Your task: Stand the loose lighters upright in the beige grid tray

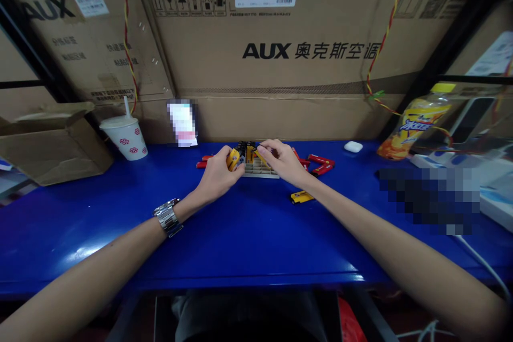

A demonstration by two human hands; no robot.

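The gridded tray [261,175] lies between both hands. At its left, the left hand [219,175] grips a yellow cylinder [233,159]; at its right, the right hand [285,162] meets a slanting yellow stick [261,158], whether gripping it cannot be told. A loose yellow piece [301,197] lies left-to-right, nearer the right arm.

Between the forearms [116,256], a passage ran from the table's [248,246] front edge to the gridded tray [262,175]. Cardboard [280,80] blocked the back edge.

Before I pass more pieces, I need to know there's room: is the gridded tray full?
Not full: the gridded tray shows open cells at its front. Yellow pieces show further back; some cells are hidden.
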